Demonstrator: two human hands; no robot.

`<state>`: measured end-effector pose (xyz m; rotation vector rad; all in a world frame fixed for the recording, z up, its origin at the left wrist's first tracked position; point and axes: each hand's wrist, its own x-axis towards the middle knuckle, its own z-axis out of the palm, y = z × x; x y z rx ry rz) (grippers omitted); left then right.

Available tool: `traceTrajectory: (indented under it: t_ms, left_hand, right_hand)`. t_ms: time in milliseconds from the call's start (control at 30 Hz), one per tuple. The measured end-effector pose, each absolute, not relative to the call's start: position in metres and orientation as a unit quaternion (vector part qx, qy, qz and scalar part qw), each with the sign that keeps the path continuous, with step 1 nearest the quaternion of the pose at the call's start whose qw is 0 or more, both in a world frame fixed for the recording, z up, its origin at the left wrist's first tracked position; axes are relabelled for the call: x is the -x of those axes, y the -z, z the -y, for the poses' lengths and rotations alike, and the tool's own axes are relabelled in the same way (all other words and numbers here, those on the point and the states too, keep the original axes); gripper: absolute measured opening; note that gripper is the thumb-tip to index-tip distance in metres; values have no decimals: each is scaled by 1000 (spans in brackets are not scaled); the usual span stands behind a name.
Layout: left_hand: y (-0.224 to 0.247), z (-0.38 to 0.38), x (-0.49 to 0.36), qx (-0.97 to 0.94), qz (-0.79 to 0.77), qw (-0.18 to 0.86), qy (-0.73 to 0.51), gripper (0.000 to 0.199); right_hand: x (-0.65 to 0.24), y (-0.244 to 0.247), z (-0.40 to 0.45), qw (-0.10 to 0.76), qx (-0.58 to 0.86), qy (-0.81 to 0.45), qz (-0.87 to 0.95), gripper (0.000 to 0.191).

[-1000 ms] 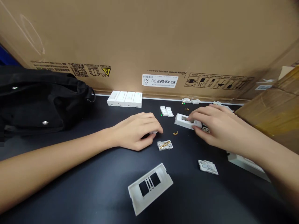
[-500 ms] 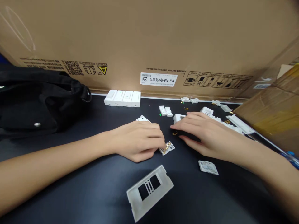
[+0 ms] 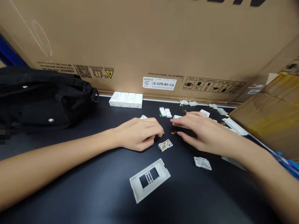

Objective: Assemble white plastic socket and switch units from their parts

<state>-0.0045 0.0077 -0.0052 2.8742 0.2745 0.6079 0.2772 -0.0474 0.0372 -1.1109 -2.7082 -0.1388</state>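
Observation:
My left hand has its fingers curled together just behind and left of a small white piece with brass contacts; whatever its fingertips may hold is hidden. Partly behind it lies another white part. My right hand is spread, with thumb and index finger apart. Its index fingertip touches or hovers over a white housing, mostly covered by the hand. Small brass bits lie beside the thumb tip. A white frame with two square openings rests nearest to me, and a white piece sits right of it.
Four joined white switch units stand before a large cardboard box. A black bag is at left. Two small white rockers lie mid-table. Several white parts are scattered by the right-hand carton.
My left hand has moved back off the small piece with brass contacts, which now lies fully in sight. My right hand stays over the white housing. The camera view has shifted slightly.

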Motion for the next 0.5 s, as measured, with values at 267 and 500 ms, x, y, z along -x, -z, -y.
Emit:
traceTrajectory:
  t_ms: [267, 500]
  left_hand:
    - [4, -6, 2, -916, -340, 22, -214, 32]
    - [3, -2, 2, -919, -330, 66, -205, 29]
  right_hand:
    - [-269, -41, 53, 128, 347, -18, 929, 32]
    - [-257, -34, 58, 121, 316, -82, 937, 35]
